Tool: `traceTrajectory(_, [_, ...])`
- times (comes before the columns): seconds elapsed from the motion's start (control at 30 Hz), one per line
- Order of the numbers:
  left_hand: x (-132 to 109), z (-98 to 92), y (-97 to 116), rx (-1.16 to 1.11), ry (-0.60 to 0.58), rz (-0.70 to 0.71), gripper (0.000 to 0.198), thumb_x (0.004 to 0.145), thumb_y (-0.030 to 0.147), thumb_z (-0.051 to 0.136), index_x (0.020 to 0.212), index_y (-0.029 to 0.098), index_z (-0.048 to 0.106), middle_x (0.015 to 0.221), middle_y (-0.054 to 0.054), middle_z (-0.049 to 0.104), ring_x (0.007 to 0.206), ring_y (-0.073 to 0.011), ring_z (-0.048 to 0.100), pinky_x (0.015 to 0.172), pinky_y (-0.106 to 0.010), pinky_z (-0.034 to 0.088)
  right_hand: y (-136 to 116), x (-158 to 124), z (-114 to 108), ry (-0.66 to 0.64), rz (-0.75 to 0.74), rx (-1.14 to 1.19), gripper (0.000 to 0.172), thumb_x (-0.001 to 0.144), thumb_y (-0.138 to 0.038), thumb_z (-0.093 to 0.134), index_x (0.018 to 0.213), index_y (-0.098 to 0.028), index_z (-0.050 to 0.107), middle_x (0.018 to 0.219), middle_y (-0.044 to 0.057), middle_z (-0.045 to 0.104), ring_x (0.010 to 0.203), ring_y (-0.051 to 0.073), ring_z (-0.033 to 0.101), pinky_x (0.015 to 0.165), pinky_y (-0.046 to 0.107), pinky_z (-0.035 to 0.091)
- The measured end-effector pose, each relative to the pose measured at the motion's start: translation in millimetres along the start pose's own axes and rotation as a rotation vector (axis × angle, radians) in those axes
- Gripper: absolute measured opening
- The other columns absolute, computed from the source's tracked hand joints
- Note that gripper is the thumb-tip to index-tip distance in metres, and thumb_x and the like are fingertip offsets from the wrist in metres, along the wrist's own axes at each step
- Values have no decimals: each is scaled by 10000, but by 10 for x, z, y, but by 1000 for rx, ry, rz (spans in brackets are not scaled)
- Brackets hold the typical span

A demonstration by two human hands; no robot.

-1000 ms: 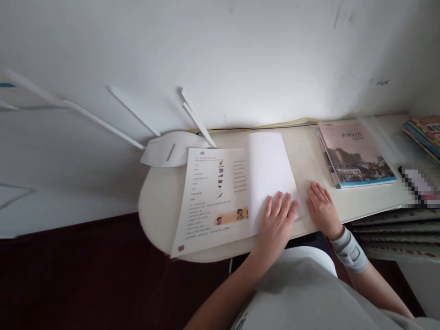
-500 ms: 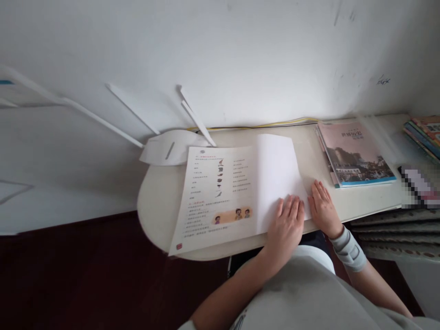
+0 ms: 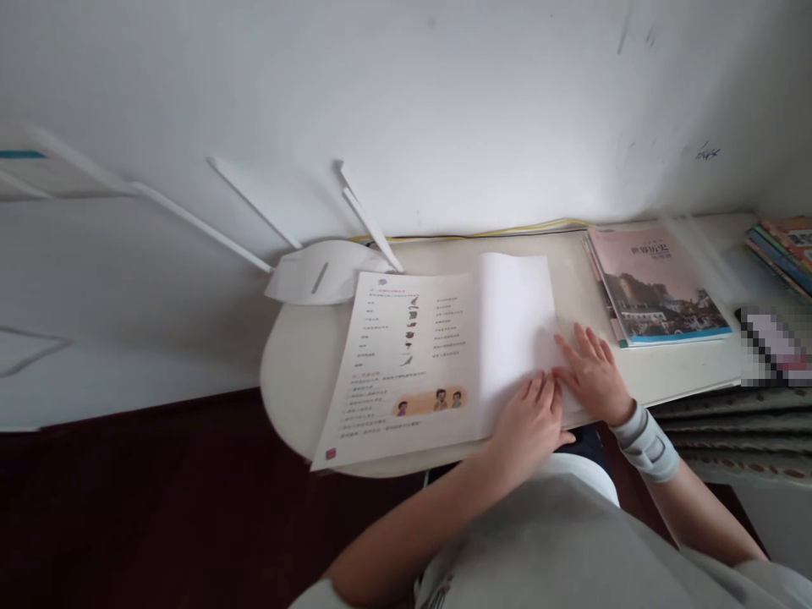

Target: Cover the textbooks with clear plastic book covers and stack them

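- The left hand (image 3: 531, 416) lies nearly flat on the paper (image 3: 437, 364), fingers close together, gripping nothing.
- The right hand (image 3: 593, 372) spreads its fingers beside it, by the paper's right side, gripping nothing.
- The paper lies along the table's (image 3: 288, 381) front edge, near its round left end.
- Behind, at the back left: a white box (image 3: 326, 272).
- Right: a book pile (image 3: 660, 288).

The person beside me wears a loose pale-grey top (image 3: 533, 541) with short sleeves and a white section (image 3: 580, 469), plus a broad grey wrist wrap (image 3: 648, 444) on the right.
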State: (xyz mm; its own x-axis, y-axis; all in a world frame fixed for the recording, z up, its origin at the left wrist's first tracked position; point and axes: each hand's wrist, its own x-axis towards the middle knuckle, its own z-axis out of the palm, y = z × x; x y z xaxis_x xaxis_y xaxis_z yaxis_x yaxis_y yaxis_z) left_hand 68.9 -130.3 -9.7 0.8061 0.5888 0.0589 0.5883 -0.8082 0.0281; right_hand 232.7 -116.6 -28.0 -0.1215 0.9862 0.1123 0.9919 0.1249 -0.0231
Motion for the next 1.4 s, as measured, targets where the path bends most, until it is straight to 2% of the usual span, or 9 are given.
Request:
traceTrajectory(0.13, [201, -270, -431, -103, -129, 220, 448, 910, 441, 403, 1113, 95, 601, 1156, -139, 631, 1085, -223, 574, 937, -314, 414, -104, 73, -78, -62, 1, -122, 448, 922, -370, 365, 1359, -290, 422, 1427, 122, 378, 1287, 351, 336, 976, 536, 308])
traceTrajectory(0.2, [439, -393, -682, -72, -72, 143, 384, 943, 366, 342, 1123, 138, 593, 1204, -115, 604, 1124, -223, 542, 960, -356, 388, -146, 72, -85, -66, 11, -151, 446, 930, -368, 337, 1361, -287, 420, 1418, 118, 392, 1284, 354, 335, 971, 541, 308])
traceTrajectory(0.3, [884, -457, -1035, 40, 48, -133, 434, 931, 361, 358, 1302, 159, 458, 1440, -131, 366, 1336, -318, 275, 1047, -530, 231, -184, 56, -90, -64, 23, -179, 451, 939, -368, 300, 1372, -292, 399, 1415, 117, 394, 1282, 351, 335, 962, 545, 312])
traceTrajectory(0.4, [1239, -400, -1295, 64, -9, -266, 585, 892, 485, 389, 1379, 163, 359, 1491, -150, 253, 1362, -391, 144, 1034, -625, 131, -205, 57, -107, -79, 28, -198, 451, 940, -350, 294, 1379, -292, 385, 1410, 122, 398, 1269, 352, 349, 945, 546, 326])
traceTrajectory(0.47, [1351, -338, -1399, 65, -55, -311, 633, 872, 534, 395, 1384, 165, 351, 1466, -172, 296, 1328, -401, 221, 1022, -626, 132, -217, 70, -125, -99, 29, -208, 449, 935, -327, 306, 1374, -286, 391, 1406, 125, 402, 1263, 355, 356, 934, 545, 337])
traceTrajectory(0.63, [1320, -222, -1495, 73, -119, -312, 551, 839, 548, 451, 1261, 195, 495, 1242, -152, 547, 1153, -337, 439, 987, -541, 216, -250, 163, -188, -141, 44, -230, 451, 917, -272, 333, 1361, -249, 408, 1386, 145, 422, 1227, 354, 404, 889, 525, 396])
traceTrajectory(0.87, [1316, -227, -1489, 46, -141, -278, 489, 820, 557, 475, 1168, 225, 561, 1210, -127, 565, 1129, -320, 448, 954, -501, 242, -266, 667, -267, -173, 51, -238, 459, 889, -160, 310, 1324, -159, 459, 1356, 233, 431, 1041, 319, 574, 640, 379, 520])
traceTrajectory(1.13, [1304, -267, -1545, 28, -174, -264, 444, 798, 559, 502, 1061, 227, 637, 1165, -129, 585, 1113, -331, 446, 950, -519, 223, -268, 1096, -194, -66, 83, -199, 498, 834, -71, 270, 1265, 84, 466, 1266, 359, 449, 894, 321, 645, 617, 431, 545])
traceTrajectory(1.4, [1357, -227, -1446, -29, -126, -221, 320, 851, 426, 483, 1067, 229, 614, 1183, -98, 581, 1111, -277, 473, 954, -478, 250, -297, 989, -223, -88, 59, -177, 481, 901, -138, 230, 1311, -33, 461, 1349, 253, 431, 1042, 324, 575, 653, 404, 537])
